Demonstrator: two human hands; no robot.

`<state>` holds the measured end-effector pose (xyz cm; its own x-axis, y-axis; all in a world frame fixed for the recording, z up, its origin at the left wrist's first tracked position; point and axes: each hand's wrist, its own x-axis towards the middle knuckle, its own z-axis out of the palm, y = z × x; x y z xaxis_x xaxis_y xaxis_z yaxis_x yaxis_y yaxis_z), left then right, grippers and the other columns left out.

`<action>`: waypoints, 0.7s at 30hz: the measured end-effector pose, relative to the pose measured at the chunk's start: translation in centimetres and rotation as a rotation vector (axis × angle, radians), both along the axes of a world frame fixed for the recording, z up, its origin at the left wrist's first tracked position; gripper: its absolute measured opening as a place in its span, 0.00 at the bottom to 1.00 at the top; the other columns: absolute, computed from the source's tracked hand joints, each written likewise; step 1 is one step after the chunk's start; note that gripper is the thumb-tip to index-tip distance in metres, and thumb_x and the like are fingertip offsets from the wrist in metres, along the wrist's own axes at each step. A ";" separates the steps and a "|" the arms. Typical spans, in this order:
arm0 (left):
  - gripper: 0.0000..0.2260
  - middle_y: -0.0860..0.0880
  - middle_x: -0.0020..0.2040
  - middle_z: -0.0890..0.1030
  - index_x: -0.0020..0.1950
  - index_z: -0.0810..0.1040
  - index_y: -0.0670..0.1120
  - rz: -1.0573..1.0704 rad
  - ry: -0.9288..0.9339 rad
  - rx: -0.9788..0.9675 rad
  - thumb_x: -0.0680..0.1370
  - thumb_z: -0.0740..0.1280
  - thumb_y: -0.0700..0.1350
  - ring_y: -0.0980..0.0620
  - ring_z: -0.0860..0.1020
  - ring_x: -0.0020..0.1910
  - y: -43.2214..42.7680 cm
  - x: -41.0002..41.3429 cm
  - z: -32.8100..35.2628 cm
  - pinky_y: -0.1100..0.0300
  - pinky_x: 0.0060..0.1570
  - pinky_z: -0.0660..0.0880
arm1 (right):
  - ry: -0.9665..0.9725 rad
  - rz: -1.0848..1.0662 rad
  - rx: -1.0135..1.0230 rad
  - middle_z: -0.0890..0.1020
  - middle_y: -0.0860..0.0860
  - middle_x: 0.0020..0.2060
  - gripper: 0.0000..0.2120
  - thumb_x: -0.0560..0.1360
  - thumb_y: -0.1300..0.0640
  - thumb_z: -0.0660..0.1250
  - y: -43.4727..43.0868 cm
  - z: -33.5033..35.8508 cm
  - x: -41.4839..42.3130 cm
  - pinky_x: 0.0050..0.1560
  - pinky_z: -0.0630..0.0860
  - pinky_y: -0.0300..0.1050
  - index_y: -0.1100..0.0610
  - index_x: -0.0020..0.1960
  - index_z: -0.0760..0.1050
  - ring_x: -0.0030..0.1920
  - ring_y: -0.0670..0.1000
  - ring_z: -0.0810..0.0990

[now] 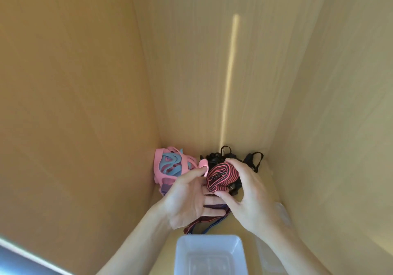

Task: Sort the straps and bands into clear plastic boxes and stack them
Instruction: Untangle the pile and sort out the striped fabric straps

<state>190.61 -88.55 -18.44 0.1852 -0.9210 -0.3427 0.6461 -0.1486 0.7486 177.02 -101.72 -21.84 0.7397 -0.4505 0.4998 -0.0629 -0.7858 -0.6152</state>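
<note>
We look into a tall recess of pale, yellowish wood-grain panels — a broad left side panel point(70, 96), a narrower back panel point(191, 66) and a right side panel point(331, 87) that meet in straight vertical seams. A thin bright streak of light point(229, 79) runs down the back panel, slightly slanted. Below lies the same pale wooden shelf floor point(244, 229). At the lower left corner we see a grey surface with a white edge point(19, 260) — blurred.
</note>
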 end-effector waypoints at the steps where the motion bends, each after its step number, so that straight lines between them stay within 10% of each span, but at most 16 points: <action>1: 0.26 0.35 0.63 0.80 0.70 0.75 0.39 -0.013 -0.033 0.030 0.79 0.64 0.56 0.35 0.79 0.63 0.3 0.0 -0.4 0.38 0.65 0.73 | -0.008 -0.013 0.060 0.74 0.34 0.65 0.32 0.72 0.37 0.69 0.1 -0.3 -0.1 0.67 0.65 0.31 0.38 0.73 0.63 0.67 0.40 0.72; 13: 0.08 0.39 0.53 0.85 0.54 0.84 0.41 0.182 -0.193 0.074 0.76 0.71 0.42 0.47 0.85 0.47 4.6 -1.0 -4.9 0.59 0.47 0.81 | -0.212 0.073 0.683 0.85 0.49 0.51 0.23 0.65 0.55 0.81 3.1 -4.8 -1.3 0.55 0.79 0.43 0.45 0.56 0.77 0.52 0.50 0.84; 21: 0.12 0.30 0.53 0.82 0.54 0.79 0.35 0.375 -0.382 0.184 0.72 0.76 0.32 0.41 0.85 0.47 6.8 -2.9 -8.5 0.53 0.51 0.82 | 0.160 -0.016 -0.004 0.82 0.43 0.58 0.28 0.72 0.41 0.69 4.7 -7.6 -3.3 0.56 0.77 0.41 0.54 0.67 0.74 0.54 0.47 0.82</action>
<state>187.68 -81.70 -26.92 0.6309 -0.6997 -0.3354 0.3680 -0.1107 0.9232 173.74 -97.04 -29.41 0.8030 -0.4608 0.3779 -0.1722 -0.7866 -0.5930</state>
